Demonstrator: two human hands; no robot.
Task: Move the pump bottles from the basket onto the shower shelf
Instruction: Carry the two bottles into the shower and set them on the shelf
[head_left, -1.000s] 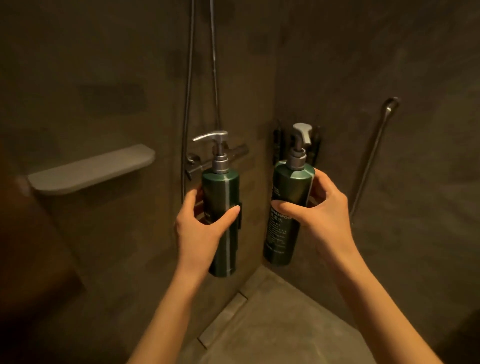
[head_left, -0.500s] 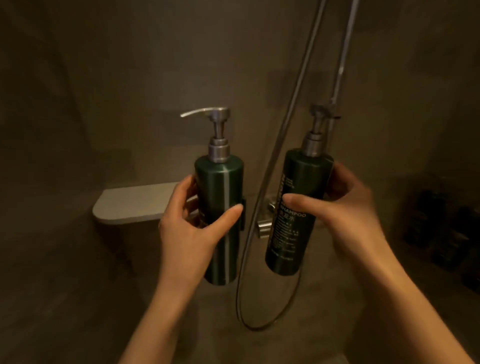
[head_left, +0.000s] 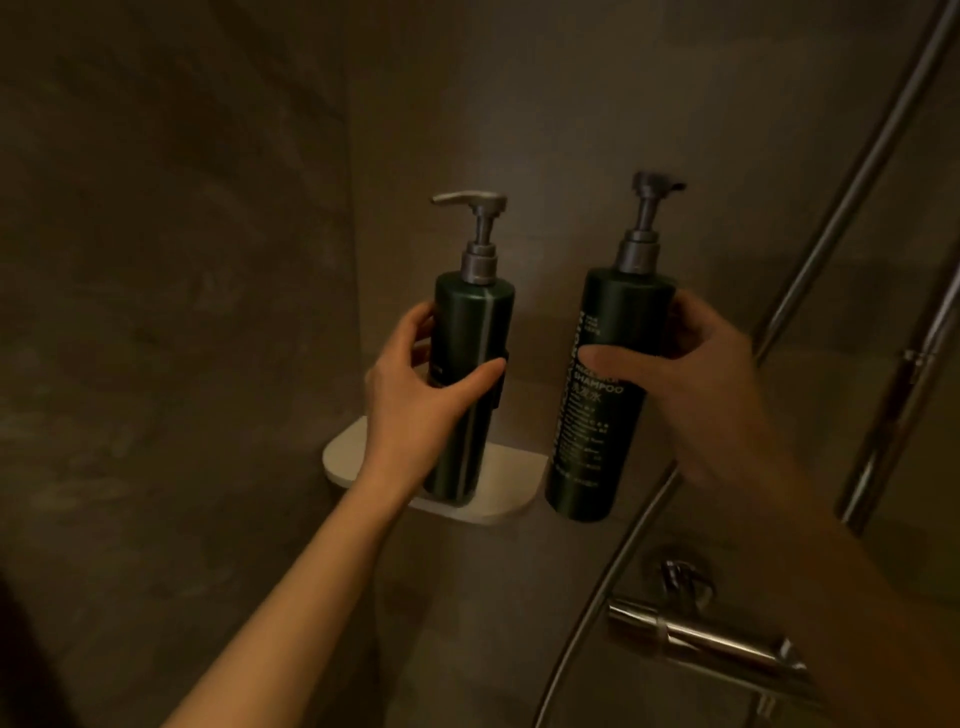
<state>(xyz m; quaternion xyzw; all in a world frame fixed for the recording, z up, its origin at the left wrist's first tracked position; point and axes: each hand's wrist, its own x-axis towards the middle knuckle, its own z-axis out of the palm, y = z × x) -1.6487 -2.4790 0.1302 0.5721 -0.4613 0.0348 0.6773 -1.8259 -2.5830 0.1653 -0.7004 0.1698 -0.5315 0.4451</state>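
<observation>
Shower wall (head_left: 208, 260) fills your view now. A second ago the corner and floor were in frame and the shelf sat far off to the left; half a second ago it was still behind your left hand. Now the shelf (head_left: 498, 486) sits dead centre, just below both bottles. So the carry is basically done and you're at the set-down.

Shower rail (head_left: 857, 171) and hose (head_left: 597, 582) run down the right side, mixer tap (head_left: 711, 644) bottom right. The right bottle is near the hose, so watch that on the way in.

Left bottle (head_left: 470, 384): upright, its base over the front part of the shelf. Can't tell if it's touching down or just above. Pump spout points left.

Right bottle (head_left: 602, 395): tilted slightly, label facing you, base hanging off the shelf's right end, not over it. Probably needs a shift left before lowering.

Left hand (head_left: 415, 395): wrapped around the left bottle's midsection, thumb across the front, fingers behind. Right hand (head_left: 691, 384): clamped on the right bottle's upper half, thumb across the label.

Shelf looks narrow for two bottles side by side, so I'd place the left one toward the wall corner first. Basket is not in view.
</observation>
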